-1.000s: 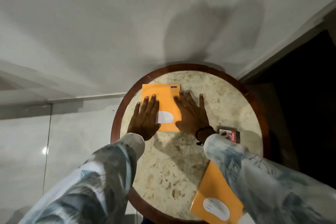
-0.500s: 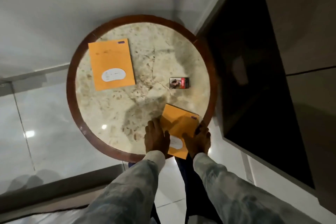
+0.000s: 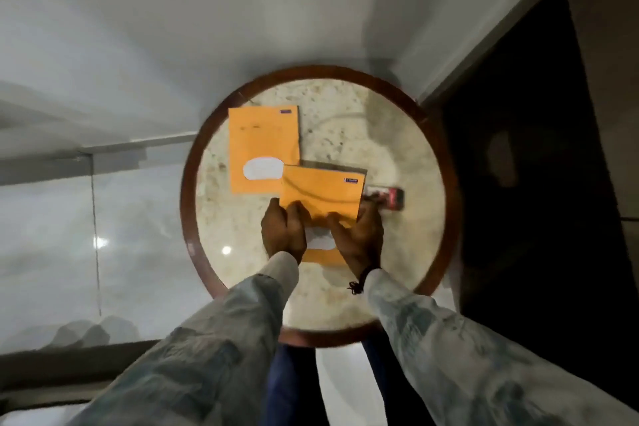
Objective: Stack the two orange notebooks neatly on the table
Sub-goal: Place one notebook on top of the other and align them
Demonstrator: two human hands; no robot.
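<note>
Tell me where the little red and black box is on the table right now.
In the head view, the small red and black box lies on the right side of the round table, beside the right hand and the held notebook.

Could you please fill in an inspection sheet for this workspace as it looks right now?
Surface: round marble table with a dark wooden rim.
Job's things: far notebook lies flat; near notebook is held, its far left corner overlapping the far one.
Clutter: small box, right of the near notebook.
Hands: left hand and right hand both grip the near notebook.
Cables: nothing seen.
Surroundings: pale wall, dark opening at right.
</note>
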